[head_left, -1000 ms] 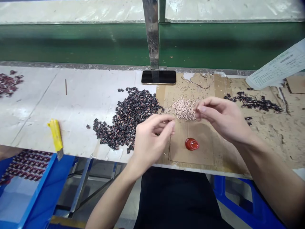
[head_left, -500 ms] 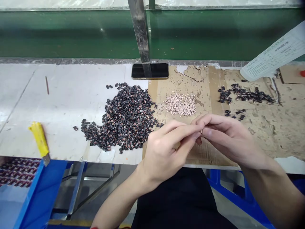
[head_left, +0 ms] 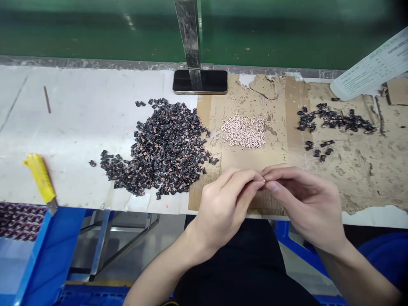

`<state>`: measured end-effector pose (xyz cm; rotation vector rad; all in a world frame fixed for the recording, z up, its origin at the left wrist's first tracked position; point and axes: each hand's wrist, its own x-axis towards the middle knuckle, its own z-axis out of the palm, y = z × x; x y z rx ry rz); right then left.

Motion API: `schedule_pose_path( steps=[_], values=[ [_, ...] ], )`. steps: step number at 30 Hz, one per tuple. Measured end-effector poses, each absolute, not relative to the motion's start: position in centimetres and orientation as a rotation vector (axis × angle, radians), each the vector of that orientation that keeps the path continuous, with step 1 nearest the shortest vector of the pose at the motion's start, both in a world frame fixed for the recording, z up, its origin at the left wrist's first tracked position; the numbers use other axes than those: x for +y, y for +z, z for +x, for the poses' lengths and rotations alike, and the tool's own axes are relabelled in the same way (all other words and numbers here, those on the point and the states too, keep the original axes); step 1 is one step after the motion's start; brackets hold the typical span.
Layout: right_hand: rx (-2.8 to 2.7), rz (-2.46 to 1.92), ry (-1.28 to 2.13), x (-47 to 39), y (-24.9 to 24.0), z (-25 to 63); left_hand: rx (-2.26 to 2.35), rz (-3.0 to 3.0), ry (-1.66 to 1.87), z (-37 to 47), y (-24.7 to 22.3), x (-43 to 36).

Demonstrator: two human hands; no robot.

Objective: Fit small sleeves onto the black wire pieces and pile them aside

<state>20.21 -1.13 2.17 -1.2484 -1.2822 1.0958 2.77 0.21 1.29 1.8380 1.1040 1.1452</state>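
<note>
Left hand (head_left: 234,204) pinches a tiny, seemingly coppery piece (head_left: 264,181); right hand (head_left: 302,204) nearly closed beside it, hold unclear; slack pinch could drop it onto flat brown cardboard (head_left: 248,158) below.

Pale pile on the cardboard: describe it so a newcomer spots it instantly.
Find the metal post and the black-screened phone at its foot. Nearer the camera and rightward, on brown cardboard, lies the pale pile of tiny bits. Its pinkish-white colour and finer pieces set it apart from the large black pile on its left and the small dark scatter on its right.
</note>
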Motion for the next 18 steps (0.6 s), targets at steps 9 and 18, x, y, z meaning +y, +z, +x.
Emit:
schedule_pose_path(
  steps=[9, 18],
  values=[
    [-1.42, -1.219, 1.04, -1.47, 2.13, 20.45, 1.061, 1.838, 1.083, 1.98, 1.61, 0.16],
    [-1.381, -1.211, 1.282, -1.71, 2.35, 20.65, 1.086, 1.608, 1.051, 2.01, 1.1, -0.25]
  ],
)
